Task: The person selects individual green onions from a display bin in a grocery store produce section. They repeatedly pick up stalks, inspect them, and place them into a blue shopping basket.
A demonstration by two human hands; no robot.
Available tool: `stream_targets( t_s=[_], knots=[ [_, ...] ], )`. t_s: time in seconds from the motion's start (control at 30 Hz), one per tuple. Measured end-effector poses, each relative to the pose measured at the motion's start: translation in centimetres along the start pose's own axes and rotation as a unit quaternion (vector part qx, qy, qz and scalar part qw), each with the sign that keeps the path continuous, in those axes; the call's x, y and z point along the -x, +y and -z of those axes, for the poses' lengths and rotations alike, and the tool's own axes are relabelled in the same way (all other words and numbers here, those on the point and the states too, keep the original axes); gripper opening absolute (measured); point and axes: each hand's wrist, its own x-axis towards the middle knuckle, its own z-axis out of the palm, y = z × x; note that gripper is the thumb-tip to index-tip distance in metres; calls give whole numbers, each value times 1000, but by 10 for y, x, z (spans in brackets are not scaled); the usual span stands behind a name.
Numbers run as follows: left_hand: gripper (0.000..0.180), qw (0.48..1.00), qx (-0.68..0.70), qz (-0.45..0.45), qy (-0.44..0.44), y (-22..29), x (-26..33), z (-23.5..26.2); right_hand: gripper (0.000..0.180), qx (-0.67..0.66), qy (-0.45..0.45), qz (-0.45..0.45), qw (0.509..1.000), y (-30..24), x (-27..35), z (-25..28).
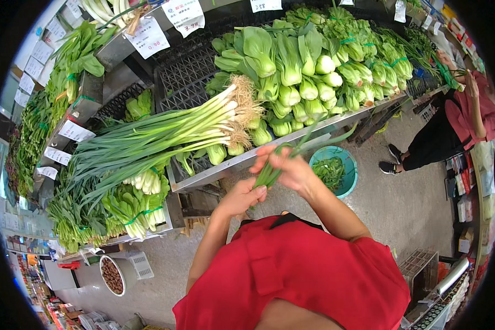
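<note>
In front of my chest, both hands grip a small bunch of green scallions (265, 177). My left hand (243, 196) closes round its lower end, thumb on top. My right hand (289, 170) is closed higher up on the same bunch, and long leaf tips trail from it toward the upper right. Just beyond, a large pile of long scallions (165, 131) lies across the display stand, its pale roots pointing right and its leaves left. Rows of bok choy (291, 71) fill the stand behind those roots. A teal basin (353, 184) with green leaf scraps stands on the floor right of my hands.
The stand's metal edge (308, 125) runs before me. Bundled leafy greens (140, 212) lie at the left. At the right, another person (467, 115) stands by the stand. A white bucket (127, 270) of brown nuts or similar sits lower left, and a crate (418, 261) lower right.
</note>
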Motion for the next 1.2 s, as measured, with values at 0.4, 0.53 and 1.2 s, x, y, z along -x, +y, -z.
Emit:
stream_targets(
  t_s=[0.4, 0.53, 1.2],
  knots=[
    [24, 989, -65, -44, 129, -31, 12, 3, 23, 2, 111, 126, 986, -56, -1, 28],
    [20, 980, 98, -38, 166, -12, 25, 16, 58, 139, 213, 151, 955, -63, 5, 47],
    [24, 764, 444, -351, 310, 36, 61, 75, 17, 683, -186, -63, 703, 22, -32, -27]
  ],
)
